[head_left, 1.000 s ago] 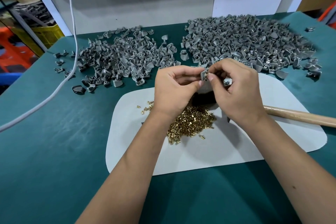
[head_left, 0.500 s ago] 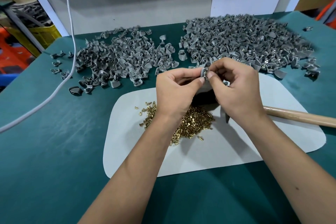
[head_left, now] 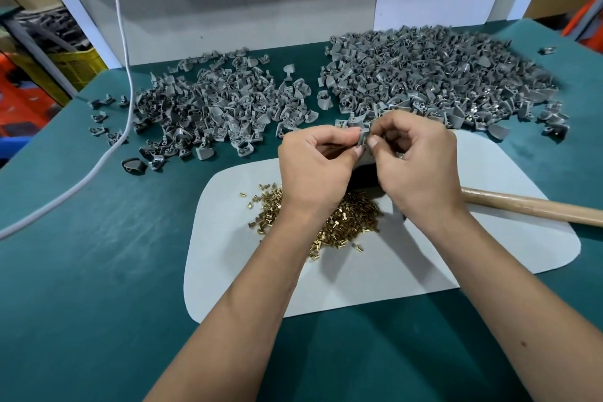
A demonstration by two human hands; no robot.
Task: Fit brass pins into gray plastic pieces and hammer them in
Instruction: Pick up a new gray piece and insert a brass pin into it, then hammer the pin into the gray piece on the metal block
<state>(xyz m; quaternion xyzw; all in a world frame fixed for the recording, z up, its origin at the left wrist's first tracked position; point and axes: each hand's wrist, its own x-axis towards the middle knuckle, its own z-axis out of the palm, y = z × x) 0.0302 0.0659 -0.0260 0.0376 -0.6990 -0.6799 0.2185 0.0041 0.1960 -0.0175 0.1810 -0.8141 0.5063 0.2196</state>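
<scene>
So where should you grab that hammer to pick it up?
Grab the bare wooden handle from above, coming in from the right. It lies flat on the white mat and sticks out rightward, while its head end is hidden under the right hand.

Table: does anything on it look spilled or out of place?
Mostly orderly. A few gray pieces lie scattered left of the left pile, and one sits alone at the far right. A few brass pins have strayed from their heap. Both hands pinch one gray piece.
</scene>
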